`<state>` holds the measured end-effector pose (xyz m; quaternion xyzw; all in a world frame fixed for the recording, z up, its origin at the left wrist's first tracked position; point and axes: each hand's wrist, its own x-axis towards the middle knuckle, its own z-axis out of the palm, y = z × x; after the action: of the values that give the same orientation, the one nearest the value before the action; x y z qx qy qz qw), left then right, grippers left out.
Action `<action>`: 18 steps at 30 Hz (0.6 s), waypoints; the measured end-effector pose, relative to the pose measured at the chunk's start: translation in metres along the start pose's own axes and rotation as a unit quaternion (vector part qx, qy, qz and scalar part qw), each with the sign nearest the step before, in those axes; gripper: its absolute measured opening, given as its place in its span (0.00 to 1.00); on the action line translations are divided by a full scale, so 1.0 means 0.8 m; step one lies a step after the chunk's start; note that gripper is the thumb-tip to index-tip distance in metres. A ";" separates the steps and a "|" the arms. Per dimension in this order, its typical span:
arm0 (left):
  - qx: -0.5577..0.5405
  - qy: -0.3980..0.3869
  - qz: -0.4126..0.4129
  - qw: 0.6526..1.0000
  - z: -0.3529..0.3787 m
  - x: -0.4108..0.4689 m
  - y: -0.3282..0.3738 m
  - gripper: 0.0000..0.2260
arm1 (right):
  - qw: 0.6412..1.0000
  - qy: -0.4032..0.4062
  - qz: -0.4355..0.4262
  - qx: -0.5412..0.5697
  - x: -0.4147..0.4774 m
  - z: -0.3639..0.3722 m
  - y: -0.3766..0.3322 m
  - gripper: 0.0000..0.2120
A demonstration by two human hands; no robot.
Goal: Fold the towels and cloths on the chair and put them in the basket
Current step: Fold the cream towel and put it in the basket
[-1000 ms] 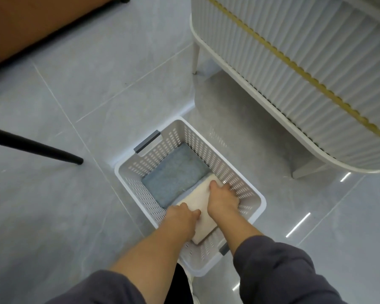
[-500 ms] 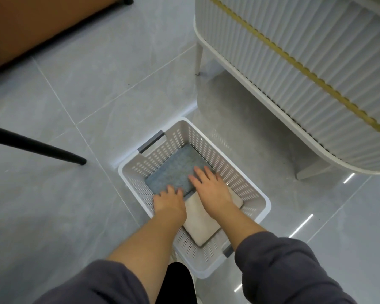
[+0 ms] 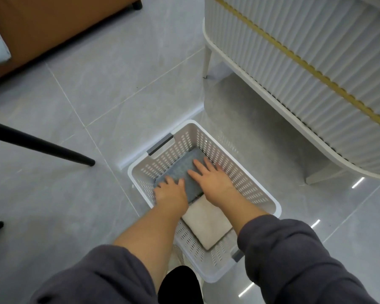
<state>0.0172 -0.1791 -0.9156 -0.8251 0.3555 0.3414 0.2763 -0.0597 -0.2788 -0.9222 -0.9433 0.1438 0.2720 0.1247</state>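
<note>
Hands moved off folded cream cloth point(image 3: 206, 222) onto folded grey towel point(image 3: 178, 166); left hand point(image 3: 170, 193) flat on its left part, right hand point(image 3: 211, 181) flat w/ fingers spread on right part, hands apart. Both cloths lie in white perforated plastic basket point(image 3: 239, 178), lower centre of frame.

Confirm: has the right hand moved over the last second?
Yes. Against the basket, the right hand slid off the cream towel toward the far grey handle and now lies flat on the grey towel.
</note>
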 end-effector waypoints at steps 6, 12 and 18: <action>0.111 -0.057 0.005 0.992 0.006 0.011 -0.016 0.37 | 0.997 -0.062 -0.004 -0.043 0.029 -0.003 -0.006 0.33; 0.136 -0.109 0.004 0.985 -0.018 -0.004 -0.016 0.32 | 0.999 -0.041 0.004 0.005 0.019 -0.009 -0.008 0.32; 0.132 -0.088 -0.003 0.987 -0.075 -0.078 -0.021 0.28 | 0.996 -0.005 0.029 0.079 -0.056 -0.035 -0.013 0.38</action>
<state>0.0201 -0.1864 -0.8282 -0.7490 0.3693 0.3621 0.4141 -0.0787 -0.2688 -0.8728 -0.9246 0.1917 0.2675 0.1919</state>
